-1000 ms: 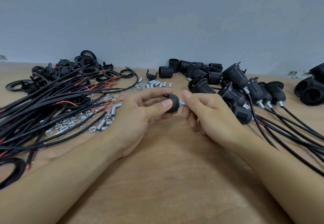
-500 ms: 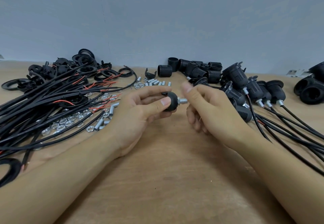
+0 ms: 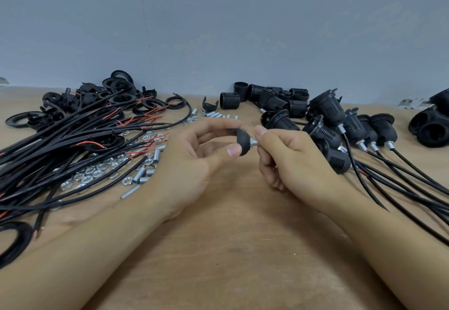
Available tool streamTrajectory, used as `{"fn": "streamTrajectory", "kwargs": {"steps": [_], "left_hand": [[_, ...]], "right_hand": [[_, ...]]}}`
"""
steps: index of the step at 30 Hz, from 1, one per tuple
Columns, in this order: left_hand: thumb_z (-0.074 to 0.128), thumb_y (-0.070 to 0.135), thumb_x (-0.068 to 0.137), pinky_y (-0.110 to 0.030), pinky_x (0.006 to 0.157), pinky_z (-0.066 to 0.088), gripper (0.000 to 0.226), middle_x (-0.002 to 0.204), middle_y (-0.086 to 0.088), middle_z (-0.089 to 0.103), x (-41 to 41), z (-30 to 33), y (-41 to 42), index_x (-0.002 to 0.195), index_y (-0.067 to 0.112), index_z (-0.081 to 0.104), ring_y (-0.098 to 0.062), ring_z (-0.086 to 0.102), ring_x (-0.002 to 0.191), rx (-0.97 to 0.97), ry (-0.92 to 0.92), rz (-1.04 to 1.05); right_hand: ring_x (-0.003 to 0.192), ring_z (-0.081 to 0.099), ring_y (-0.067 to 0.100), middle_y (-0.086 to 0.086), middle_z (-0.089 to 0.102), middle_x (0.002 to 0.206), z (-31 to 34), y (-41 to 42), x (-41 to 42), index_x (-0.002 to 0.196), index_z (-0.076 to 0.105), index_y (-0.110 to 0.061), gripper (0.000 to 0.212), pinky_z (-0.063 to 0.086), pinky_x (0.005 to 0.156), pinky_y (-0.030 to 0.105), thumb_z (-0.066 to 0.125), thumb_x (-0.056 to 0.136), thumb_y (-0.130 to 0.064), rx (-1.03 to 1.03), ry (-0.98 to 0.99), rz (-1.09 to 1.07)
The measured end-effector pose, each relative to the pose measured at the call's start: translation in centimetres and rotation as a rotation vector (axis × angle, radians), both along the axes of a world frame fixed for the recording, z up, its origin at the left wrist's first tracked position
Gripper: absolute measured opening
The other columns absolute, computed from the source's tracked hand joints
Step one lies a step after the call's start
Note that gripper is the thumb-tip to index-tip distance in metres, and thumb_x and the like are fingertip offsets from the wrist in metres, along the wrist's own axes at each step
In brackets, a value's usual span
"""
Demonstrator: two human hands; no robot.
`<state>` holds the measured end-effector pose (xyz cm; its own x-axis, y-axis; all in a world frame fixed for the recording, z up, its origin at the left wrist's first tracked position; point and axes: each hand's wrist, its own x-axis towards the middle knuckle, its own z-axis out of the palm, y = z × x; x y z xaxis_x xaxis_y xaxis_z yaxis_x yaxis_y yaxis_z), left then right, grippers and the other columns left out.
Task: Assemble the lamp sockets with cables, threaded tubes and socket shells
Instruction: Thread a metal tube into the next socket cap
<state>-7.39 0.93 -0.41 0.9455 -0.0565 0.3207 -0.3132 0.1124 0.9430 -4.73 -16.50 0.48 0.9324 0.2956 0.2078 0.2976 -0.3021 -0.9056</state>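
My left hand [image 3: 194,161] pinches a black socket cap [image 3: 243,142] while my right hand [image 3: 289,161] pinches its threaded tube [image 3: 254,142]; a tilted tube could cross-thread.

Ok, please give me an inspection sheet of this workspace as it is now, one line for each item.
Surface: wooden table, bare in front.
Job's things: black socket cap with metal tube; finished sockets at right.
Clutter: nuts, loose tubes, black rings, shells.
Grippers: left hand holds the cap; right hand pinches the tube.
Cables: black cable bundle at left.
Surroundings: grey wall.
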Motion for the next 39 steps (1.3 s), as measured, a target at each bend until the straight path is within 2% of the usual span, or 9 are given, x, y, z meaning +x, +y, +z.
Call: {"fn": "streamTrajectory", "kwargs": {"steps": [5, 9, 15, 20, 26, 29, 34, 36, 39], "left_hand": [[0.064, -0.003, 0.087, -0.031, 0.085, 0.058, 0.026, 0.108, -0.014, 0.072, 0.0, -0.1, 0.0, 0.111, 0.009, 0.067, -0.025, 0.072, 0.094, 0.077, -0.063, 0.057], [0.065, -0.002, 0.087, -0.03, 0.082, 0.057, 0.025, 0.106, -0.011, 0.073, 0.0, 0.0, 0.0, 0.109, 0.01, 0.067, -0.022, 0.073, 0.092, 0.11, -0.074, 0.076], [0.067, -0.002, 0.086, -0.028, 0.084, 0.056, 0.027, 0.108, -0.007, 0.073, 0.0, -0.1, 0.1, 0.109, 0.012, 0.067, -0.019, 0.073, 0.093, 0.123, -0.096, 0.083], [0.065, -0.005, 0.088, -0.025, 0.083, 0.056, 0.028, 0.105, -0.005, 0.073, -0.1, -0.1, 0.0, 0.107, 0.016, 0.066, -0.016, 0.073, 0.092, 0.153, -0.132, 0.086], [0.06, 0.005, 0.089, -0.03, 0.094, 0.052, 0.03, 0.113, 0.004, 0.067, -0.6, 0.4, 0.9, 0.115, 0.021, 0.057, -0.012, 0.065, 0.107, 0.519, -0.302, 0.152], [0.062, 0.02, 0.094, -0.039, 0.097, 0.046, 0.037, 0.119, 0.005, 0.064, 0.5, 1.4, 3.6, 0.131, 0.018, 0.054, -0.019, 0.059, 0.112, 0.924, -0.393, 0.439], [0.06, 0.027, 0.095, -0.047, 0.097, 0.039, 0.03, 0.127, -0.006, 0.063, 2.1, 2.4, 9.2, 0.124, 0.022, 0.064, -0.034, 0.049, 0.123, 1.479, 0.077, 0.831], [0.062, 0.027, 0.094, -0.046, 0.095, 0.04, 0.025, 0.121, -0.008, 0.065, 2.3, 2.3, 10.0, 0.119, 0.021, 0.067, -0.036, 0.052, 0.117, 1.499, 0.258, 0.871], [0.065, 0.02, 0.092, -0.044, 0.092, 0.042, 0.014, 0.105, -0.007, 0.07, 2.4, 1.9, 10.3, 0.103, 0.024, 0.074, -0.036, 0.057, 0.109, 1.396, 0.255, 0.941]], "right_hand": [[0.042, 0.047, 0.017, 0.007, 0.059, 0.053, 0.1, 0.1, 0.0, 0.067, 0.058, -0.02, 0.049, 0.037, 0.04, 0.023, 0.046, 0.095, -0.058, 0.032, 0.063, 0.01], [0.045, 0.048, 0.014, 0.003, 0.058, 0.057, 0.0, -0.1, 0.1, 0.074, 0.056, -0.014, 0.036, 0.037, 0.04, 0.024, 0.049, 0.1, -0.038, 0.014, 0.026, 0.049], [0.044, 0.045, 0.017, 0.005, 0.053, 0.05, 0.2, 0.1, 0.0, 0.065, 0.054, -0.017, 0.049, 0.037, 0.04, 0.027, 0.045, 0.097, -0.052, 0.015, 0.085, 0.026], [0.048, 0.047, 0.015, 0.0, 0.052, 0.058, 0.1, 0.0, 0.0, 0.077, 0.053, -0.014, 0.033, 0.032, 0.04, 0.027, 0.047, 0.1, -0.037, 0.054, 0.094, 0.081], [0.045, 0.04, 0.013, 0.0, 0.043, 0.054, -0.3, 0.5, 0.0, 0.069, 0.049, -0.02, 0.038, 0.026, 0.038, 0.022, 0.044, 0.103, -0.036, 0.16, 0.185, 0.172], [0.044, 0.04, 0.015, 0.001, 0.049, 0.053, -0.2, 0.5, 0.2, 0.07, 0.054, -0.017, 0.039, 0.027, 0.038, 0.024, 0.043, 0.103, -0.034, 0.18, 0.186, 0.076], [0.043, 0.042, 0.014, 0.003, 0.051, 0.055, -0.2, 0.2, 0.2, 0.073, 0.056, -0.014, 0.038, 0.029, 0.037, 0.022, 0.046, 0.103, -0.035, 0.139, 0.181, 0.03], [0.043, 0.042, 0.014, 0.003, 0.052, 0.055, -0.1, 0.2, 0.1, 0.074, 0.056, -0.013, 0.038, 0.03, 0.037, 0.022, 0.045, 0.103, -0.034, 0.127, 0.18, 0.022], [0.043, 0.042, 0.014, 0.004, 0.052, 0.055, 0.0, 0.0, 0.2, 0.074, 0.056, -0.012, 0.038, 0.031, 0.037, 0.023, 0.045, 0.103, -0.034, 0.128, 0.178, 0.008]]}}
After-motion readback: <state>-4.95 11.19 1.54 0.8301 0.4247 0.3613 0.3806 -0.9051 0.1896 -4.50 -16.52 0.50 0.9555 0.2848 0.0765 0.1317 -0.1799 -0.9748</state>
